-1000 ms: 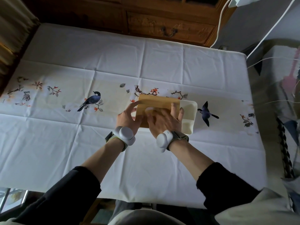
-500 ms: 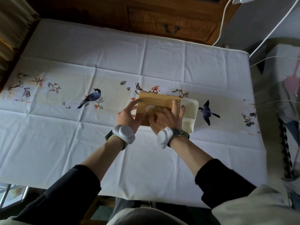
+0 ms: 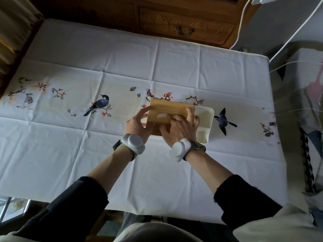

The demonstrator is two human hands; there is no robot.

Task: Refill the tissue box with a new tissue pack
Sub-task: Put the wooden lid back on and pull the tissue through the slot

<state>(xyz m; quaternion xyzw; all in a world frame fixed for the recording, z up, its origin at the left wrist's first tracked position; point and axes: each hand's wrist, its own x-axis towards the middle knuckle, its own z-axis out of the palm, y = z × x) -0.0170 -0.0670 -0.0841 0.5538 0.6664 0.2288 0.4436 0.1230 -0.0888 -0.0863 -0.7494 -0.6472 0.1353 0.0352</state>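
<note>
Tissue box (image 3: 204, 126) sits on tablecloth (image 3: 87, 154), right of centre. Wooden lid (image 3: 172, 108) lies offset over its left part, leaving the right part uncovered. Left hand (image 3: 138, 124) pinches the lid's left end; right hand (image 3: 178, 130) lies on top, fingers fairly straight, probably to steady and slide it. White shows in oval slot (image 3: 162, 116); whether the pack is inside, cannot tell

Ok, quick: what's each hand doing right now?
Left hand: grips the left end of the wooden lid.
Right hand: open, pressing flat on top of the lid.
</note>
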